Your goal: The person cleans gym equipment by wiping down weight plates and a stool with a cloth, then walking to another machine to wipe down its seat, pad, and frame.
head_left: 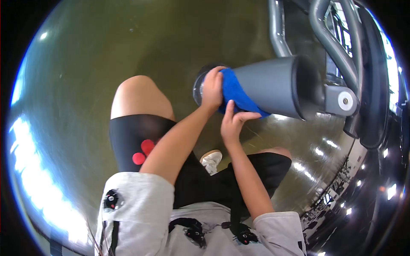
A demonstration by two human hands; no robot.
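A blue cloth (238,94) lies wrapped over the left part of a grey, tapered cylinder (269,81), which belongs to a metal machine. My left hand (212,87) is closed around the cloth's upper left end, near the cylinder's dark round end piece (198,87). Lower and to the right, my right hand (235,123) touches the cloth's bottom edge, its fingers spread apart. The cylinder's wide dark rim faces right.
Grey metal tubes (337,47) of the machine rise at the upper right, with a round white-centred joint (345,101) beside the cylinder. My bare knee, black shorts and a white shoe (211,161) are below, over a shiny greenish floor (85,77).
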